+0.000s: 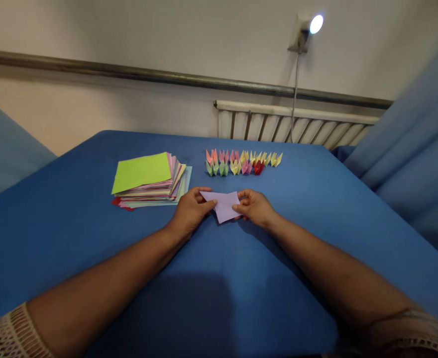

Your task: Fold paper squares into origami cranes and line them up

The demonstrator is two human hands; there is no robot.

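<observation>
A lilac sheet of origami paper [225, 205], partly folded with a pointed flap toward the left, is held between both hands just above the blue table. My left hand [193, 208] pinches its left side, thumb on top and fingers behind. On the opposite side my right hand [255, 206] grips the edge, its thumb lying over the paper. Parts of the fingers are hidden behind the sheet. Beyond the hands stand two rows of folded paper cranes [246, 168] in pink, green, yellow and red.
A thick stack of coloured paper [142, 174], lime green on top, lies left of the cranes. The blue-covered table [297, 189] reaches back to a radiator [271, 122] and a wall pipe [166, 75]. A lit plug-in lamp [316, 24] and blue curtains [420, 134] are nearby.
</observation>
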